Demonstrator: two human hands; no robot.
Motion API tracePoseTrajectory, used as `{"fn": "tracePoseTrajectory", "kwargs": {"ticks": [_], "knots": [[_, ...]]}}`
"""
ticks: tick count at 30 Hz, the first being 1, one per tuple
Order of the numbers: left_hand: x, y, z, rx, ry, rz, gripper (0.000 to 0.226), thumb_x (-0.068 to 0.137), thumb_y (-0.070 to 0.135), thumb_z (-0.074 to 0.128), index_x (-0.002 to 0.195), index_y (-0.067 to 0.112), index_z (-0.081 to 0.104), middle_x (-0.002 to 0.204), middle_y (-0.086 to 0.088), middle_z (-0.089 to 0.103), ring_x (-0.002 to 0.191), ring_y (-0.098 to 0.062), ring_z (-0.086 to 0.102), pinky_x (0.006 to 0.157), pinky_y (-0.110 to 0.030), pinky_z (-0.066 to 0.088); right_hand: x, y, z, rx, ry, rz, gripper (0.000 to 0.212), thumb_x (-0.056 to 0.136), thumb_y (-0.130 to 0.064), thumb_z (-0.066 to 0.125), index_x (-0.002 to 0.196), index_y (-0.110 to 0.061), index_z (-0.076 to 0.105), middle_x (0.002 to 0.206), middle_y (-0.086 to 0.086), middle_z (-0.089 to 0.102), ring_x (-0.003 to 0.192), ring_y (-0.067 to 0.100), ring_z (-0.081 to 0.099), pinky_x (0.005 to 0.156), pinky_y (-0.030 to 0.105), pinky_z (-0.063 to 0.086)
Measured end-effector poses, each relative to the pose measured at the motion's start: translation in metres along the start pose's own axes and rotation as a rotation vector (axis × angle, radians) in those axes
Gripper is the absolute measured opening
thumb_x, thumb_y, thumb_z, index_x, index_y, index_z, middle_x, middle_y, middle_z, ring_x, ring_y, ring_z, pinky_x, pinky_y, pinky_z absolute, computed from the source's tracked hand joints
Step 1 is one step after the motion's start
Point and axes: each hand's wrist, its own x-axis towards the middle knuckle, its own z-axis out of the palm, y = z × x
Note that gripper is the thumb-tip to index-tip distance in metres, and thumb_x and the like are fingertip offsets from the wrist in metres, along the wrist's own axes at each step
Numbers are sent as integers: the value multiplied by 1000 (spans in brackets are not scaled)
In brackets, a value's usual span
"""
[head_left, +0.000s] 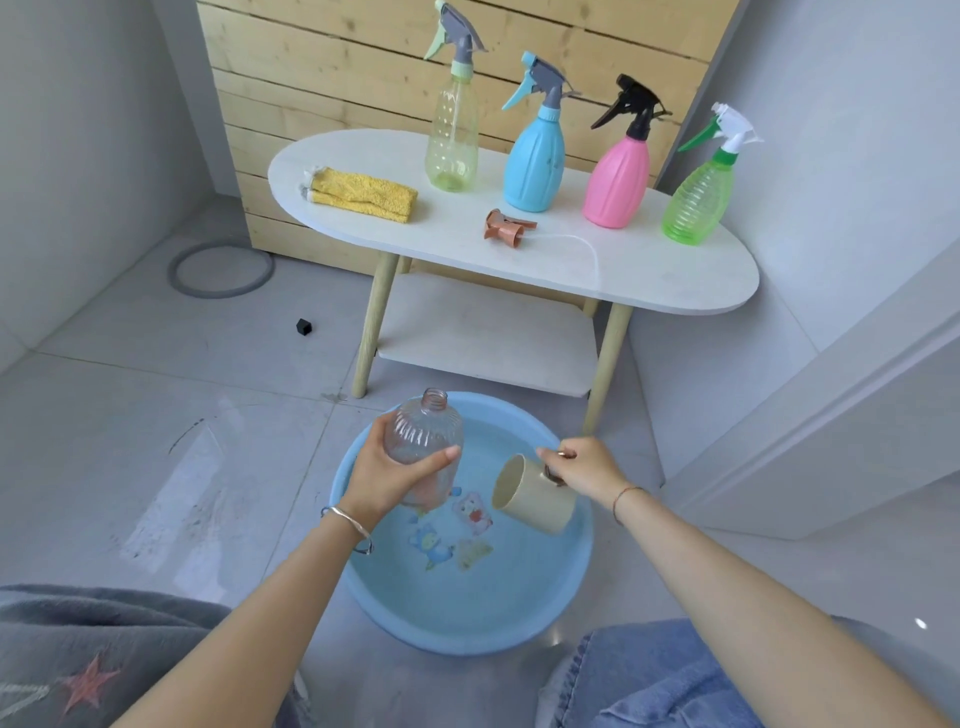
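Bright, soft daylight, faint shadows, floor (171, 467) glare, slightly soft focus, edges bowed by wide-angle.

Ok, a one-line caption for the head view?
Left hand holds an open clear bottle, right hand a tilted beige cup, over a blue basin.

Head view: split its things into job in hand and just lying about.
In use: clear ribbed plastic bottle (left hand); beige plastic cup (right hand); round blue plastic basin; probably the loose brown spray head.
Lying about: folded yellow cloth; four plastic spray bottles on the white oval table; grey floor ring; small black cube.
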Motion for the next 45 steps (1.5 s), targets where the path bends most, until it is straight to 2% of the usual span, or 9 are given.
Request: {"fn": "tracePoseTrajectory", "kwargs": {"ticks": [3, 9, 15, 18, 23, 27, 32, 38, 45], "knots": [[1, -2, -3, -21, 15, -31, 91, 43, 49, 94, 120, 25, 51, 115, 11, 63, 107, -2, 59, 86, -17, 45, 2, 21, 32, -33, -49, 33, 44, 89, -28, 60, 54, -17, 35, 60, 4, 45, 61, 19, 40, 58, 28, 30], [4, -7, -4, -1, 13, -30, 95, 37, 58, 85, 120, 26, 51, 119, 11, 62, 111, -4, 58, 93, -23, 47, -5, 45, 65, -245, -18, -106, 47, 88, -29, 63, 53, -23, 32, 57, -3, 42, 64, 22, 44, 58, 32, 30], [7, -9, -6, 22, 20, -31, 94, 37, 60, 85, 120, 30, 51, 119, 13, 61, 114, -6, 58, 100, -30, 46, -1, 49, 77, -429, -111, -192, 35, 94, -34, 54, 64, -18, 45, 86, 12, 64, 89, 29, 54, 71, 31, 31], [10, -9, -6, 18, 35, -39, 93, 37, 60, 85, 119, 31, 51, 119, 13, 62, 113, -5, 58, 100, -31, 46, -4, 49, 85, -451, -162, -197, 46, 96, -34, 50, 56, -21, 33, 71, 3, 54, 83, 28, 50, 71, 32, 31], [10, -8, -9, 9, 50, -31, 93, 45, 52, 92, 124, 23, 52, 121, 9, 62, 114, -6, 58, 99, -27, 46, -6, 45, 91, -176, -153, -79, 48, 94, -28, 54, 55, -19, 28, 55, -3, 31, 65, 21, 36, 56, 30, 23], [10, -5, -9, -10, 61, -10, 76, 60, 31, 89, 125, 21, 51, 121, 8, 61, 112, -5, 57, 92, -21, 45, -11, 37, 84, 167, -93, 115, 39, 84, -14, 57, 55, -16, 31, 62, 4, 29, 62, 17, 27, 54, 29, 22], [7, 1, -11, -53, 72, -1, 82, 53, 37, 92, 123, 22, 52, 119, 9, 62, 111, -4, 58, 96, -25, 46, -21, 26, 69, 434, -3, 185, 24, 82, -19, 60, 66, -11, 44, 71, 10, 27, 68, 19, 26, 55, 30, 20], [3, 9, -12, -63, 99, 24, 100, 38, 59, 85, 125, 22, 53, 122, 7, 62, 116, -9, 57, 105, -35, 45, -27, -12, 30, 595, 58, 141, 24, 79, -28, 69, 65, -14, 57, 68, 4, 40, 65, 17, 36, 61, 27, 30], [-4, 20, -9, -103, 73, 52, 96, 44, 57, 89, 127, 24, 52, 124, 10, 61, 117, -5, 56, 105, -34, 44, -22, -34, -26, 660, 144, -15, 30, 78, -28, 75, 74, -11, 51, 69, 4, 23, 76, 21, 25, 61, 30, 19]]}}
